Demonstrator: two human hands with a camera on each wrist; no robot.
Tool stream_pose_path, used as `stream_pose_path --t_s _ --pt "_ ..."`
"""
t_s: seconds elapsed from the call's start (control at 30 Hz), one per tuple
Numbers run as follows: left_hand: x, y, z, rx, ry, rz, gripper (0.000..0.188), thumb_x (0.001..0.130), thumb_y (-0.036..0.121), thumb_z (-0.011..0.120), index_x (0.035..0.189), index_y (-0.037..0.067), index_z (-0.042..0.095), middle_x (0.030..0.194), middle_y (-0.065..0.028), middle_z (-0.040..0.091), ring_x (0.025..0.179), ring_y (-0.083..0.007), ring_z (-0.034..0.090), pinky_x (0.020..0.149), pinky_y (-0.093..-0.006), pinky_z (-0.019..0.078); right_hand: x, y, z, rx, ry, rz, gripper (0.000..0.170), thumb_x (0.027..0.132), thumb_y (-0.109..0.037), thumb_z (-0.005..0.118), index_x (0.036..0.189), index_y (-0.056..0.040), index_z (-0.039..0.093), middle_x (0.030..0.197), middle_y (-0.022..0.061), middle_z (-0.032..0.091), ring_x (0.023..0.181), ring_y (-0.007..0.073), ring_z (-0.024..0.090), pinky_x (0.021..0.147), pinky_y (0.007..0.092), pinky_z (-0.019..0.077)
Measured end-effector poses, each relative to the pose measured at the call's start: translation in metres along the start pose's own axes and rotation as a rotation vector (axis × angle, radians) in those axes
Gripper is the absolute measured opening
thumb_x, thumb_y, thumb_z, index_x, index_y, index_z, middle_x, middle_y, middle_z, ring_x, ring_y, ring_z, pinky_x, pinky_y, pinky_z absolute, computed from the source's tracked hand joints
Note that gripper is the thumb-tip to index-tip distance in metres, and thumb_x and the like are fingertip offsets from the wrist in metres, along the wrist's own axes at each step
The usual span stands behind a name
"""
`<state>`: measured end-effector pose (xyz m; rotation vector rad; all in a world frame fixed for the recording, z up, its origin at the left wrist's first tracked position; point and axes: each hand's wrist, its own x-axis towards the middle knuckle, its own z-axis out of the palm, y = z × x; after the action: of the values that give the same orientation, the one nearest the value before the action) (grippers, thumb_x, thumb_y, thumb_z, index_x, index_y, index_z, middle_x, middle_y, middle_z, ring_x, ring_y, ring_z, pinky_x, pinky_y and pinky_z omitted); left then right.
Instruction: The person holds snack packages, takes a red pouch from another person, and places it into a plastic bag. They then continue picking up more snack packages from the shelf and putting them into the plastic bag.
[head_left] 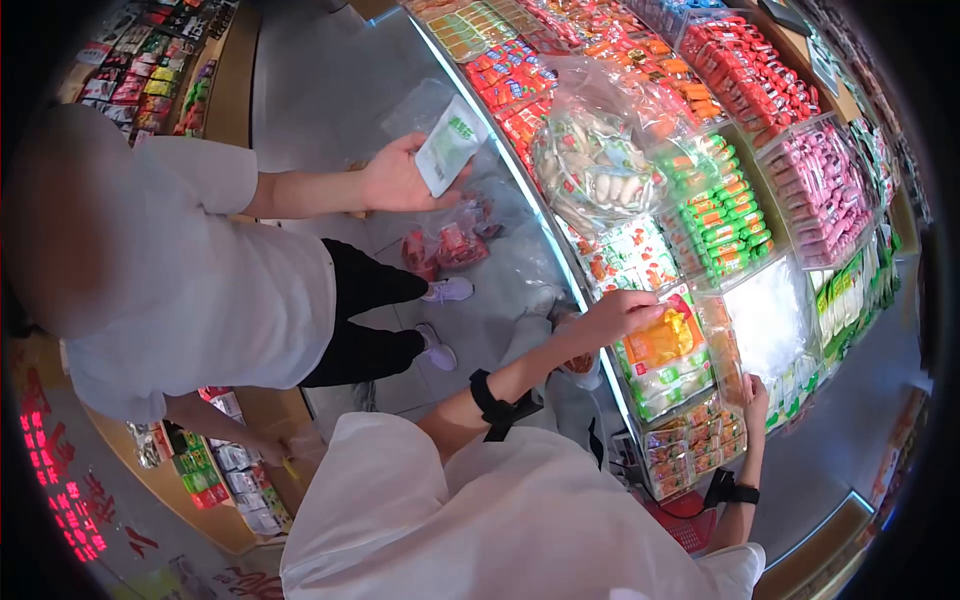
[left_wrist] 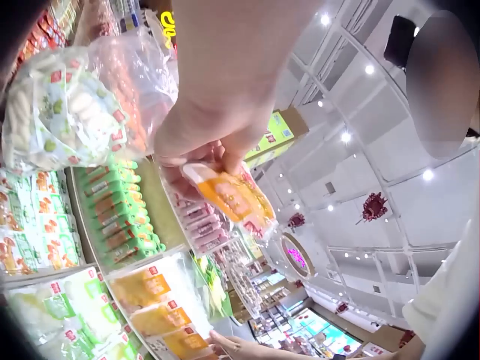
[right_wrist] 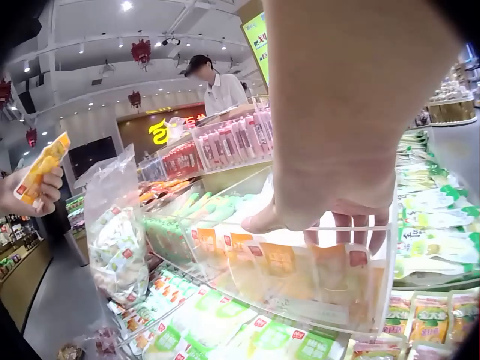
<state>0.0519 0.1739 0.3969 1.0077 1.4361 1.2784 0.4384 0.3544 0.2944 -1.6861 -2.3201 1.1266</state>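
Observation:
My left hand (head_left: 625, 316) pinches an orange-and-yellow packet (head_left: 667, 337) above the sloping display. Thumb and fingers meet at one end of this packet (left_wrist: 237, 199) in the left wrist view; in the right wrist view the left hand (right_wrist: 36, 196) holds it upright, away from the bins. My right hand (head_left: 756, 405) is at the display's near right side. The right wrist view shows this hand (right_wrist: 337, 161) over a clear bin (right_wrist: 279, 300) of orange packets, its thumb at the rim and its fingers behind the clear wall.
A large clear bag of white packets (head_left: 600, 172) rests on the display's left part. Bins of green (head_left: 722, 215), pink (head_left: 822, 190) and red packets surround it. Across the aisle, a person in white (head_left: 210, 270) holds out a pale green packet (head_left: 450, 147). Bags lie on the floor.

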Motion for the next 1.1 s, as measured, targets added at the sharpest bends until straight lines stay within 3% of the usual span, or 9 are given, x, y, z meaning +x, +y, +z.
stream_pose_path --t_s 0.1,0.2,0.3,0.4,0.47,0.57,0.8,1.03,1.1 --pt "-0.042 0.009 -0.033 -0.254 0.066 -0.102 0.028 0.089 0.026 0.052 0.082 -0.001 0.056 0.066 0.0018 0.05 0.065 -0.0037 0.045 0.058 -0.021 0.0386 -0.001 -0.017 -0.012 -0.146 0.052 0.028 0.039 0.088 -0.036 0.05 0.095 0.0015 0.058 0.076 0.0126 0.059 0.07 0.0173 0.054 0.065 0.03 0.0427" --pt "-0.07 0.027 -0.057 -0.269 0.259 -0.212 0.029 0.09 0.028 0.051 0.079 0.002 0.055 0.071 0.0045 0.051 0.063 -0.0011 0.045 0.054 -0.0181 0.0372 -0.011 -0.089 -0.009 -0.168 0.51 -0.247 0.034 0.089 -0.031 0.05 0.094 0.0015 0.059 0.079 0.012 0.059 0.074 0.0156 0.055 0.069 0.0282 0.0428" --pt "-0.097 0.032 -0.081 -0.388 0.331 -0.293 0.029 0.09 0.028 0.05 0.078 0.003 0.056 0.069 0.0031 0.053 0.059 -0.0019 0.046 0.052 -0.0176 0.0361 -0.037 -0.225 0.012 0.352 0.246 -0.206 0.023 0.089 -0.02 0.051 0.094 0.0017 0.057 0.083 0.0078 0.061 0.078 0.0142 0.055 0.073 0.0255 0.0419" --pt "-0.108 0.045 -0.096 -0.389 0.374 -0.243 0.026 0.09 0.026 0.052 0.078 0.003 0.056 0.067 0.0017 0.055 0.056 -0.0018 0.046 0.051 -0.0166 0.0352 -0.039 -0.33 0.054 0.541 -0.082 -0.413 0.018 0.085 -0.015 0.057 0.096 -0.0006 0.057 0.093 0.0065 0.06 0.089 0.0117 0.056 0.079 0.0255 0.0428" --pt "-0.111 0.053 -0.103 -0.387 0.399 -0.19 0.023 0.089 0.023 0.053 0.079 0.003 0.056 0.066 0.0014 0.055 0.056 -0.001 0.046 0.051 -0.0158 0.0346 -0.024 -0.383 0.088 0.735 -0.134 -0.5 0.026 0.082 -0.019 0.062 0.1 -0.0018 0.054 0.091 0.0051 0.059 0.086 0.0102 0.054 0.078 0.0237 0.0416" --pt "-0.117 0.064 -0.118 -0.402 0.375 -0.17 0.017 0.088 0.017 0.054 0.08 0.003 0.056 0.067 0.002 0.054 0.057 0.0007 0.045 0.051 -0.015 0.0339 -0.004 -0.442 0.126 0.769 -0.064 -0.516 0.027 0.079 -0.019 0.065 0.095 -0.0011 0.054 0.08 0.0016 0.055 0.076 0.0084 0.049 0.07 0.023 0.0412" --pt "-0.139 0.07 -0.145 -0.329 0.334 -0.152 0.012 0.088 0.01 0.052 0.081 0.002 0.056 0.066 0.0027 0.053 0.056 0.0016 0.044 0.053 -0.0147 0.0352 0.001 -0.469 0.162 0.916 -0.01 -0.411 0.015 0.079 -0.013 0.062 0.084 0.0009 0.058 0.071 0.0005 0.053 0.066 0.0077 0.045 0.062 0.0225 0.0386" --pt "-0.142 0.055 -0.16 -0.346 0.248 -0.17 0.008 0.087 0.009 0.053 0.088 0.001 0.054 0.07 0.0003 0.055 0.059 -0.0003 0.048 0.052 -0.0147 0.0371 0.002 -0.473 0.157 0.815 0.061 -0.414 0.016 0.079 -0.013 0.062 0.083 0.0019 0.059 0.07 0.0012 0.055 0.064 0.0073 0.046 0.06 0.0235 0.0375" --pt "-0.137 0.061 -0.162 -0.218 0.332 -0.063 0.009 0.087 0.008 0.054 0.094 0.002 0.052 0.071 -0.0003 0.057 0.06 -0.0006 0.05 0.052 -0.0152 0.0369 -0.001 -0.476 0.149 0.822 0.015 -0.409 0.016 0.079 -0.013 0.062 0.083 0.0016 0.059 0.07 0.0005 0.055 0.064 0.0066 0.045 0.06 0.023 0.0371"
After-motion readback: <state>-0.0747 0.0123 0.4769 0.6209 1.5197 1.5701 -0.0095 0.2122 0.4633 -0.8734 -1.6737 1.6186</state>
